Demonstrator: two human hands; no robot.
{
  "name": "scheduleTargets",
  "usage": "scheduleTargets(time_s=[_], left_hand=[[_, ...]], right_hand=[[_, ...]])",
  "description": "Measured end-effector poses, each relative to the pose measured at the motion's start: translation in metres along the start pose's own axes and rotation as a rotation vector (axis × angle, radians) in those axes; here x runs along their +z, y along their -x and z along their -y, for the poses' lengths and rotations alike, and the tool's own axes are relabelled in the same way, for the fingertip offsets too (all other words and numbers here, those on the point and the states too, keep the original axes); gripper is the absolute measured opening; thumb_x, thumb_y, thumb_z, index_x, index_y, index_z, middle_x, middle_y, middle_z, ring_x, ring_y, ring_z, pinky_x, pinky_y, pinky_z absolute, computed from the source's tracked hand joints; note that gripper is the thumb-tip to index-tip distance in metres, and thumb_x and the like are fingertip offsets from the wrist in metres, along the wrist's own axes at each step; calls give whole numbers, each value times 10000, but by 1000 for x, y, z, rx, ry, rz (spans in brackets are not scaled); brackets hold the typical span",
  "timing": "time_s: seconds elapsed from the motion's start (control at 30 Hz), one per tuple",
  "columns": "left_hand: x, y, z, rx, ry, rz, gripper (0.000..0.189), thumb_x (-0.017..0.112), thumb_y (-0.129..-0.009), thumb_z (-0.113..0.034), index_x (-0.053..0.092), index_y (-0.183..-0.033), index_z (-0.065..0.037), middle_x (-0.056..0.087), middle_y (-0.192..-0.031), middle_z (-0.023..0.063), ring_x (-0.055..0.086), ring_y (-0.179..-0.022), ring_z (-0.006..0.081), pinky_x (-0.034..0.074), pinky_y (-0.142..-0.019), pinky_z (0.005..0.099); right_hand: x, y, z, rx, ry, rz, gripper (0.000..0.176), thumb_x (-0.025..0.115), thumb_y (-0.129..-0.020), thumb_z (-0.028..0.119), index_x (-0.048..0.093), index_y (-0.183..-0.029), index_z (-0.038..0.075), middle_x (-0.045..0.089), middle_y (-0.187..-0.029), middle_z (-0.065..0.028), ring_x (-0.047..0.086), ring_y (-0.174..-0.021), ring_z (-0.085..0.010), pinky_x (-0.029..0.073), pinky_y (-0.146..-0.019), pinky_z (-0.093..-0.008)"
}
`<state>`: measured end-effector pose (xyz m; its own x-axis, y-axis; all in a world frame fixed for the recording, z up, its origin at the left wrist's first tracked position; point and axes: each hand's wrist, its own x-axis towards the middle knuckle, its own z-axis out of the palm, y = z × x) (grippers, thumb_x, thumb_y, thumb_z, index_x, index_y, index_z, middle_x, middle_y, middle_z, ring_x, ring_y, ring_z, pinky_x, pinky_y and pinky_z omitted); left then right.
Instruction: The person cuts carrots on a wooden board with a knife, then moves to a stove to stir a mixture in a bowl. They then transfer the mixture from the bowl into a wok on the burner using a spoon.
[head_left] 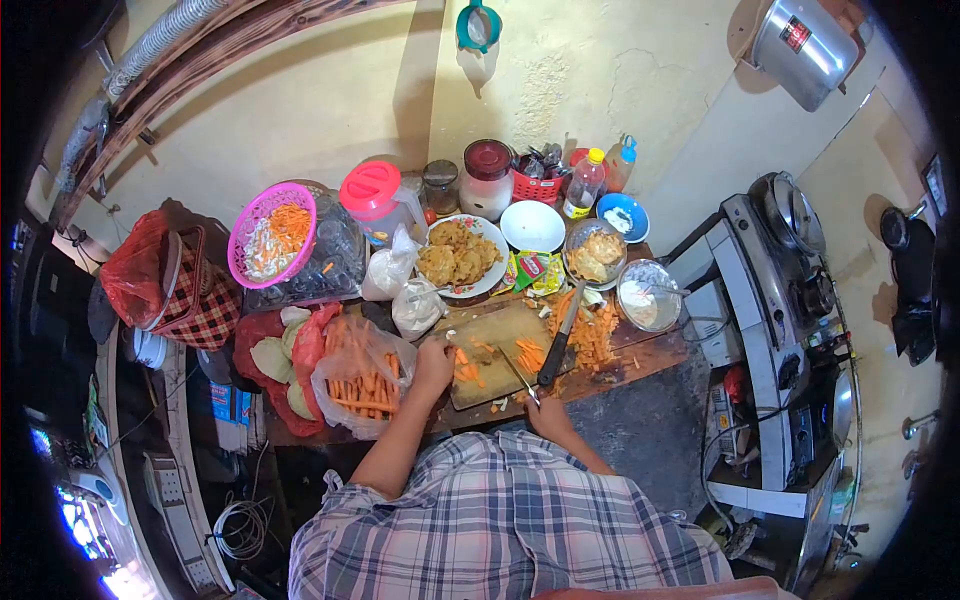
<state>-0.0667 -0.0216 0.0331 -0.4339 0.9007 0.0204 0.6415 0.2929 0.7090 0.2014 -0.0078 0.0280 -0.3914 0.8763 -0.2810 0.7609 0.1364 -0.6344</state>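
Note:
My right hand (546, 416) is closed around the handle of a knife (519, 376), its thin blade slanting over the wooden cutting board (490, 338). At the board's left edge, my left hand (434, 362) is curled with its fingers together; whatever is in them is hidden. Cut carrot pieces (466, 367) lie just right of those fingers. A larger black-handled knife (556, 347) rests across the board's right side, beside a heap of sliced carrot (596, 335). Left of my left hand sits a clear plastic bag of carrot sticks (362, 390).
Cabbages (271, 361) lie in a red bag at left. Behind stand a pink basket (237, 262) of shredded vegetables, a pink-lidded pitcher (372, 184), a plate of fried food (458, 262), and bowls, including a white bowl (532, 226). A stove (757, 250) is at right.

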Motion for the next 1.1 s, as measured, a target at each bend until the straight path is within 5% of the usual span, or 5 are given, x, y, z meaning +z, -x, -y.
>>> scheduleTargets(time_s=[0.53, 1.1], left_hand=[[66, 14, -27, 778, -81, 153, 139, 642, -702, -94, 652, -830, -41, 642, -859, 83, 598, -849, 281, 489, -715, 390], [63, 32, -27, 787, -233, 35, 241, 635, -757, -158, 653, -963, -35, 626, -974, 47, 530, -998, 229, 386, -907, 411]], right_hand=[[1, 3, -3, 3, -28, -44, 314, 487, -907, 291, 532, -969, -14, 599, -727, -278, 592, -728, -469, 468, -639, -533], [-2, 6, 1, 72, 47, 67, 337, 466, -897, 262, 507, -1056, -32, 605, -777, -313, 600, -760, -484, 480, -672, -551]])
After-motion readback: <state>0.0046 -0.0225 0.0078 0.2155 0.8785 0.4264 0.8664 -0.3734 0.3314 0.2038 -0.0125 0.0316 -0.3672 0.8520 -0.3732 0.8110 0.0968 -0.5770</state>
